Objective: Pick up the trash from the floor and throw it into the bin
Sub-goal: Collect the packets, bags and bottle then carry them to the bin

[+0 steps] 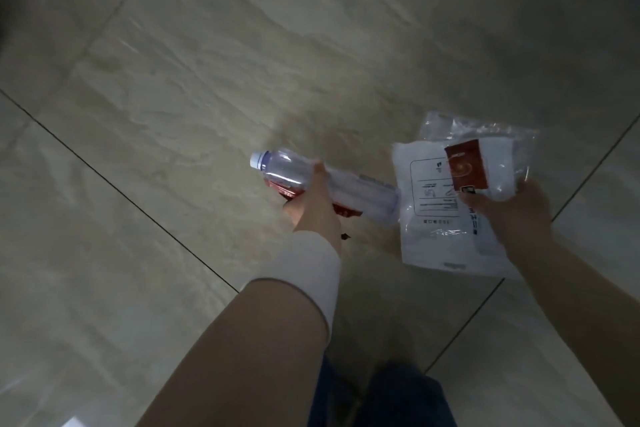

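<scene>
My left hand (313, 199) grips a clear plastic bottle (356, 189) with a pale cap, held sideways above the floor, together with a red wrapper (287, 190) pressed under it. A white band wraps my left wrist. My right hand (509, 210) holds a bundle of trash: a white printed plastic bag (429, 218), a small red-brown sachet (465, 166) and a crumpled clear plastic bag (498, 142). The bottle's base nearly touches the white bag. No bin is in view.
Large beige tiles (207, 80) with dark grout lines cover the floor. My legs in dark blue trousers (398, 399) show at the bottom edge. A small dark scrap (345, 236) shows just beside my left wrist.
</scene>
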`<state>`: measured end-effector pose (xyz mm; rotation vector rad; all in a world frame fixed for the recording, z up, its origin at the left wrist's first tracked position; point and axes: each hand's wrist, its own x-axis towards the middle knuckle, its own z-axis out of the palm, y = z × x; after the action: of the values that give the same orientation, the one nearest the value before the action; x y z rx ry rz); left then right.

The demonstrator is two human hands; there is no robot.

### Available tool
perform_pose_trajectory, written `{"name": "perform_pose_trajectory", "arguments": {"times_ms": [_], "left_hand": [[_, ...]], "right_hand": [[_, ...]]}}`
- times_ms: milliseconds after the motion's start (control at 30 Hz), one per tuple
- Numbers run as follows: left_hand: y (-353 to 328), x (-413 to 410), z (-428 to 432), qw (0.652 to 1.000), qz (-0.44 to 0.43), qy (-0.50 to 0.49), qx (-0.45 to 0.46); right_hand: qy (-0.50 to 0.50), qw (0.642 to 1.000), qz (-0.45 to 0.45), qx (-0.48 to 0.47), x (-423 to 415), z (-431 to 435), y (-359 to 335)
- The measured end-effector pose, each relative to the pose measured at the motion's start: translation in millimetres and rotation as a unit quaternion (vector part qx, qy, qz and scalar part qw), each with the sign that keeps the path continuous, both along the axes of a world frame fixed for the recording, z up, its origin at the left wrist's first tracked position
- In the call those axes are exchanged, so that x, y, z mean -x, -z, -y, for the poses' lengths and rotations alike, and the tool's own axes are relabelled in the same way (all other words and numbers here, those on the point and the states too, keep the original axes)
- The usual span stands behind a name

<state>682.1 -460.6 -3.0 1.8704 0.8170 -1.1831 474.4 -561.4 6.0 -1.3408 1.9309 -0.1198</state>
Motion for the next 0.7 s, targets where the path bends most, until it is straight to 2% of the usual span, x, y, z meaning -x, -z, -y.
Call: {"name": "perform_pose_trajectory", "arguments": {"times_ms": [333, 433, 533, 633, 700], "left_hand": [[5.2, -16.6, 4.4, 0.996, 0.037, 0.067, 0.036], [-11.0, -25.8, -7.1, 0.993, 0.036, 0.084, 0.078], [-39.8, -35.7, -21.3, 0.987, -0.012, 0.081, 0.139], [-84.8, -43.4, -35.8, 0.98, -0.077, 0.053, 0.176], [-120.3, -47.5, -43.8, 0.978, -0.078, 0.052, 0.186]], "right_hand": [[0.0, 0.999, 0.025, -0.045, 2.2, 6.8, -0.8], [0.016, 0.997, 0.043, -0.064, 2.4, 2.8, -19.0], [0.037, 0.994, 0.065, -0.085, 0.3, -4.2, -51.2], [0.014, 0.993, 0.064, -0.096, -7.6, -12.6, -96.6], [-0.01, 0.993, 0.049, -0.106, -16.0, -19.0, -130.1]]}}
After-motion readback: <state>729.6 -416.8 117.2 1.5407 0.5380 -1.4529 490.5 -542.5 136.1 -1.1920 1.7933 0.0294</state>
